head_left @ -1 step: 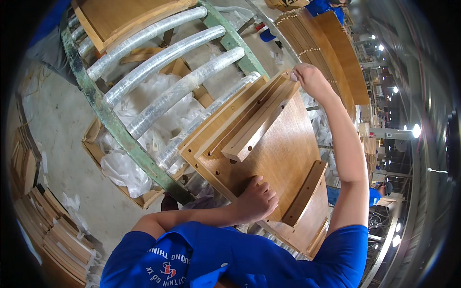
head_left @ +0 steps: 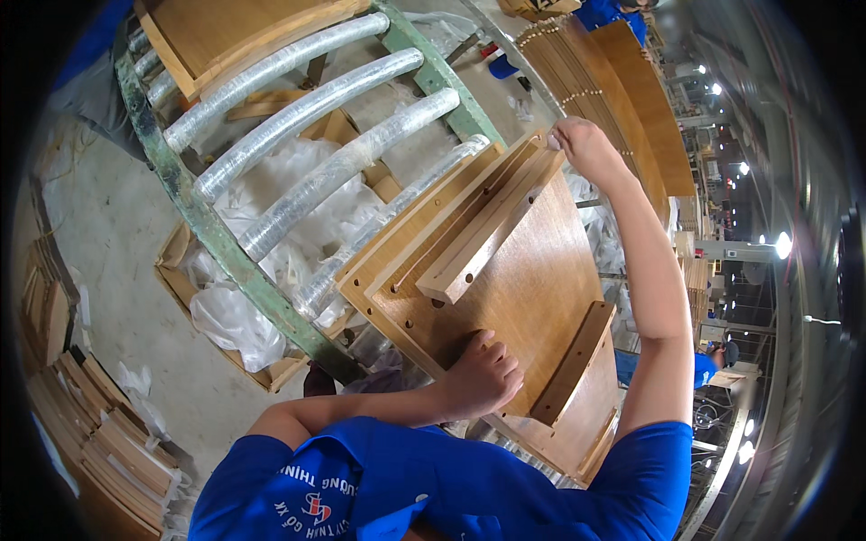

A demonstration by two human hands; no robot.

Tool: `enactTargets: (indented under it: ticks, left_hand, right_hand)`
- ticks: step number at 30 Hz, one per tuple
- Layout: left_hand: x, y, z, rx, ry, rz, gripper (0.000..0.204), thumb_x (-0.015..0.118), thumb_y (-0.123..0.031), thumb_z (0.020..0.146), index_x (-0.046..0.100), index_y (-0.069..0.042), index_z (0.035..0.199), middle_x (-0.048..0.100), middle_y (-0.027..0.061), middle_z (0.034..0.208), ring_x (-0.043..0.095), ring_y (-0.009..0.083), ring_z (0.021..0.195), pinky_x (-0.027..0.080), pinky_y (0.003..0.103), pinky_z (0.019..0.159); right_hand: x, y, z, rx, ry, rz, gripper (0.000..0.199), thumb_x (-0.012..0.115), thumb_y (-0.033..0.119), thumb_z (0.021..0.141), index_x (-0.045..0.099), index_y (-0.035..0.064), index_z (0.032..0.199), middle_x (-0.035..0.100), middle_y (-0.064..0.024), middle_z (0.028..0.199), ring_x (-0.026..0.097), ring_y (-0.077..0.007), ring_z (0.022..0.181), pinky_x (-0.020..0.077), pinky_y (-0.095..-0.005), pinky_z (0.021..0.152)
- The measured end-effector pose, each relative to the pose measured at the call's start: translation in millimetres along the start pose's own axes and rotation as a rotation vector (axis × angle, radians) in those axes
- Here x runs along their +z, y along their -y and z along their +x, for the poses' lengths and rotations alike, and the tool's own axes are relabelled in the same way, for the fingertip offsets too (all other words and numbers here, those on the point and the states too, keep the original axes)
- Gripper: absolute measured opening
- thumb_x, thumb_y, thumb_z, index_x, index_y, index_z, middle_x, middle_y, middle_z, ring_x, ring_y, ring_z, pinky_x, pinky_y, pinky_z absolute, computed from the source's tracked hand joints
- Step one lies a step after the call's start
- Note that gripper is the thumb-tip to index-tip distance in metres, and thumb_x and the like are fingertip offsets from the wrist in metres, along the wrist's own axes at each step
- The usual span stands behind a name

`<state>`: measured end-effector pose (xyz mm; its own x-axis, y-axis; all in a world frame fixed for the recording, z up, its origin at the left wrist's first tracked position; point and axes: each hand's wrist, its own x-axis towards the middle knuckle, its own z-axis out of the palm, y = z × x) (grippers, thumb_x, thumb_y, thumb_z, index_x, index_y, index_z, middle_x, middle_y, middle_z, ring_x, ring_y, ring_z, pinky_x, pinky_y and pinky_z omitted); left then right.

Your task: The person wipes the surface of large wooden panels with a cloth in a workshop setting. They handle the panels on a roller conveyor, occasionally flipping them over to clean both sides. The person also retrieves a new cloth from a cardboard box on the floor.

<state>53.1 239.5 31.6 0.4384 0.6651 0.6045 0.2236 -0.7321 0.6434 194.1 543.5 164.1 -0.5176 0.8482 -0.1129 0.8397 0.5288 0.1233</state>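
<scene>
A brown wooden panel [head_left: 532,298] lies in front of me. A wooden strip with round holes [head_left: 492,230] rests along its far left side, and a second, shorter wooden strip [head_left: 575,361] lies near its right side. My right hand [head_left: 588,149] is at the far end of the first strip, its fingers pinched together at the corner; what is in the pinch cannot be made out. Over the panel's near edge, my left hand [head_left: 483,379] is curled into a loose fist. Its palm is hidden, so any small thing inside does not show.
A green metal frame with plastic-wrapped rollers [head_left: 311,117] stands at the left, bearing another wooden panel [head_left: 207,45] at the far end. Below it is a carton of white plastic [head_left: 239,316]. Wood pieces [head_left: 108,442] are stacked at left, panels [head_left: 586,81] at far right. Other people work beyond.
</scene>
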Motion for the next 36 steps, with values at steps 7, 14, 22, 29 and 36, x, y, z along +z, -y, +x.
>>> enactTargets:
  ticks: [7,14,22,29,36]
  left_hand:
    - [0.4,-3.2,3.3,-0.027,0.001,0.084,0.015,0.065,-0.026,0.078,0.059,-0.014,0.073,0.052,0.0001,0.071,0.051,0.0179,0.078,0.036,0.042,0.091]
    - [4.7,-9.7,5.3,-0.053,-0.018,0.175,0.013,0.063,-0.023,0.079,0.061,-0.011,0.074,0.053,0.0009,0.072,0.051,0.0187,0.077,0.038,0.038,0.088]
    - [9.7,-21.0,3.5,-0.08,-0.109,0.396,0.017,0.062,-0.023,0.08,0.063,-0.007,0.074,0.055,0.0042,0.072,0.052,0.0205,0.076,0.039,0.036,0.078]
    - [-4.3,-63.5,-77.5,-0.255,-0.307,0.071,0.011,0.061,-0.013,0.083,0.065,-0.003,0.082,0.059,0.009,0.073,0.054,0.0265,0.07,0.042,0.036,0.066]
    - [-20.5,-68.9,-267.0,-0.735,-0.047,0.138,0.019,0.055,-0.017,0.085,0.065,-0.001,0.084,0.062,0.0154,0.078,0.059,0.0326,0.076,0.046,0.04,0.068]
  right_hand:
    - [-17.2,-0.6,8.5,-0.063,0.131,-0.092,0.013,0.051,0.009,0.081,0.057,-0.0013,0.078,0.062,-0.0185,0.084,0.06,-0.0367,0.081,0.0472,-0.0433,0.071]
    - [-23.2,20.6,-43.4,-0.008,-0.205,0.547,0.02,0.051,0.014,0.09,0.062,-0.0001,0.098,0.063,-0.0155,0.085,0.061,-0.0236,0.07,0.0483,-0.0311,0.061]
    - [68.2,114.2,-158.6,0.29,-0.168,1.924,0.025,0.04,0.011,0.096,0.05,0.0044,0.118,0.053,-0.0059,0.078,0.046,-0.012,0.06,0.04,-0.0258,0.055]
    - [93.5,168.5,-219.8,0.303,-0.036,2.467,0.028,0.044,0.019,0.097,0.05,0.0008,0.117,0.05,-0.0048,0.08,0.044,-0.0127,0.067,0.0406,-0.0287,0.061]
    - [113.2,219.1,-217.5,0.203,-0.282,1.84,0.035,0.053,0.014,0.093,0.048,-0.0001,0.124,0.057,-0.0055,0.082,0.05,-0.0089,0.063,0.0443,-0.0235,0.059]
